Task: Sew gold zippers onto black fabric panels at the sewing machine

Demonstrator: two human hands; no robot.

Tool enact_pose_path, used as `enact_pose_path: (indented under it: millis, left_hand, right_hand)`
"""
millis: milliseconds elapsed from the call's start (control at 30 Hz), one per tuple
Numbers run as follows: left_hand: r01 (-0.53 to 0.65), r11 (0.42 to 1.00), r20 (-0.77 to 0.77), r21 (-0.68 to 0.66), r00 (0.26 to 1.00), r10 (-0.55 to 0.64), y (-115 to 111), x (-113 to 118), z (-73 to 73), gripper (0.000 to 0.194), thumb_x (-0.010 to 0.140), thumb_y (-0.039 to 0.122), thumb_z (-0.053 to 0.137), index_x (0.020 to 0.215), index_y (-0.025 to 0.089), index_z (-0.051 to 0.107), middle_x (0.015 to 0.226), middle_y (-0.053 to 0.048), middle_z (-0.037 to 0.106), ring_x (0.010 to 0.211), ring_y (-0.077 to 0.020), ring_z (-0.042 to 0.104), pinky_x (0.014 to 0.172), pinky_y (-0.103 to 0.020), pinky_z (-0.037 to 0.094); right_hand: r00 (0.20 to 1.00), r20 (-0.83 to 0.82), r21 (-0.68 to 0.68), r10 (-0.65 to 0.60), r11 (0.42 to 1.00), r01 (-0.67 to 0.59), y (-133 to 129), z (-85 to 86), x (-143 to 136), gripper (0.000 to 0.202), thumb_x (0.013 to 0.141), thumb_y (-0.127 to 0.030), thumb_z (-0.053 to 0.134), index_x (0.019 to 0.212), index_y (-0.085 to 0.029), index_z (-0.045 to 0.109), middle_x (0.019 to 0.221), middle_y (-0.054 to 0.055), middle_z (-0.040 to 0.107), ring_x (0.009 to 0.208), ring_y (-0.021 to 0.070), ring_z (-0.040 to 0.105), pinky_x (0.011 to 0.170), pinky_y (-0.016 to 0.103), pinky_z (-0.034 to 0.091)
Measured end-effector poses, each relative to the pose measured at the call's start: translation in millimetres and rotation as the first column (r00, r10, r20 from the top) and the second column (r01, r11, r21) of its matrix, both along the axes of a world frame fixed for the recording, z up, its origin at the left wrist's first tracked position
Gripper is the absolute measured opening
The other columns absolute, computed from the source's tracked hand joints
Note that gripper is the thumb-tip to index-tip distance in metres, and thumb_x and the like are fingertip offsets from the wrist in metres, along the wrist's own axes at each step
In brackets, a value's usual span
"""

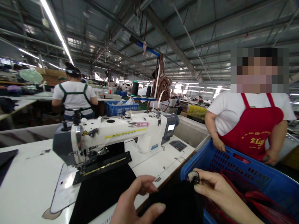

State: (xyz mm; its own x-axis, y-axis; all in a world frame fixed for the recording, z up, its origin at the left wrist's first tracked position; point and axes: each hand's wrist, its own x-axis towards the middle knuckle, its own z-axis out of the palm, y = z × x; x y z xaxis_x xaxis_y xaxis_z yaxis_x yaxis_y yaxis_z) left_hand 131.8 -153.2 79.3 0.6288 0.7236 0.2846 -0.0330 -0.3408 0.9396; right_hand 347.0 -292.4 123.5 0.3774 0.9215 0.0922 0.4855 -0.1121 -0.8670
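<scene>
My right hand (216, 188) pinches the upper corner of a black fabric piece (177, 202) beside the blue basket. At the fingertips the edge curls over, and a small pale patch (192, 176) shows there; its kind is unclear. My left hand (137, 202) is open, thumb and fingers apart, at the left side of that fabric. Ahead stands a white sewing machine (121, 129). Under its head lies another black fabric panel (107, 193), with a black strip and a gold zipper (105, 165) across it.
A blue plastic basket (193, 161) holding dark red material stands at the right. Behind it is a person in a red apron (254, 127), one hand on the rim. Pink-handled thread snips (140, 124) lie on the machine. Thread cones (135, 89) stand behind the white worktable (21, 183).
</scene>
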Motion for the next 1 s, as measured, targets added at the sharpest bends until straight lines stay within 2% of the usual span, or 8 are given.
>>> enact_pose_path:
  millis: [67,133,200,267,367,533,833,1000]
  left_hand:
    - [0.039,0.999,-0.052,0.035,0.998,-0.038,1,4,10.4,0.048,0.067,0.038,0.068,0.113,0.026,0.058,0.107,-0.004,0.064,0.102,-0.0235,0.055,0.092,-0.032,0.04]
    - [0.152,0.988,-0.093,0.017,0.984,-0.149,-1,13,21.3,0.04,0.073,0.037,0.062,0.11,0.024,0.061,0.109,-0.004,0.063,0.102,-0.0238,0.055,0.088,-0.031,0.04]
    - [0.352,0.933,-0.104,-0.076,0.928,-0.358,-2,25,27.5,0.021,0.077,0.033,0.056,0.087,0.018,0.069,0.082,-0.003,0.066,0.079,-0.0189,0.058,0.071,-0.026,0.042]
    - [0.405,0.895,-0.053,-0.185,0.906,-0.42,-3,36,25.8,0.025,0.078,0.033,0.054,0.07,0.013,0.067,0.06,0.0,0.057,0.059,-0.0131,0.05,0.056,-0.022,0.035]
    - [0.344,0.889,0.051,-0.303,0.937,-0.346,0,42,13.4,0.029,0.074,0.038,0.058,0.066,0.011,0.065,0.056,0.001,0.051,0.054,-0.0104,0.042,0.053,-0.022,0.029]
    - [0.3,0.837,0.085,-0.458,0.952,-0.295,13,33,1.7,0.04,0.064,0.049,0.066,0.066,0.009,0.065,0.056,0.0,0.053,0.051,-0.0097,0.04,0.052,-0.023,0.028]
    - [0.176,0.929,-0.014,-0.325,0.981,-0.191,13,33,9.0,0.023,0.07,0.033,0.059,0.067,0.011,0.061,0.062,-0.001,0.057,0.058,-0.0125,0.048,0.057,-0.023,0.034]
    - [0.224,0.96,-0.115,-0.169,0.963,-0.245,28,16,15.3,0.021,0.079,0.029,0.05,0.076,0.012,0.062,0.067,-0.001,0.058,0.066,-0.0144,0.051,0.062,-0.023,0.037]
  right_hand:
    - [0.997,-0.05,-0.029,0.065,0.997,-0.067,3,4.3,-6,0.018,0.074,-0.035,0.066,0.082,-0.019,0.062,0.079,0.001,0.06,0.077,0.0181,0.055,0.07,0.027,0.043]
    - [0.986,-0.1,0.002,0.134,0.991,-0.135,9,7.7,-14,0.018,0.074,-0.028,0.067,0.088,-0.02,0.059,0.079,-0.001,0.061,0.075,0.0152,0.056,0.07,0.026,0.043]
    - [0.984,-0.093,0.045,0.149,0.988,-0.145,16,7.0,-22,0.019,0.074,-0.025,0.067,0.087,-0.02,0.055,0.073,-0.003,0.058,0.069,0.0124,0.054,0.065,0.023,0.042]
    - [0.996,-0.012,0.078,0.092,0.993,-0.09,23,0.0,-29,0.016,0.074,-0.026,0.066,0.081,-0.02,0.053,0.067,-0.004,0.056,0.064,0.012,0.053,0.06,0.023,0.043]
    - [0.971,0.235,0.185,-0.043,0.983,-0.002,27,-20.1,-35,0.012,0.079,-0.032,0.062,0.082,-0.021,0.057,0.076,0.0,0.061,0.069,0.0153,0.058,0.065,0.025,0.048]
    - [0.848,0.517,0.338,-0.119,0.938,-0.074,28,-43.9,-41,0.032,0.078,-0.03,0.064,0.109,-0.023,0.06,0.112,0.006,0.063,0.101,0.0219,0.06,0.089,0.028,0.047]
    - [0.945,0.327,0.144,-0.015,0.989,-0.034,43,-21.4,-68,0.035,0.077,-0.032,0.059,0.111,-0.022,0.06,0.109,0.008,0.065,0.101,0.0278,0.059,0.086,0.036,0.048]
    - [0.961,0.204,-0.003,0.188,0.982,-0.191,53,-6.0,-46,0.027,0.08,-0.02,0.046,0.097,-0.022,0.067,0.093,0.004,0.069,0.087,0.0241,0.062,0.082,0.036,0.048]
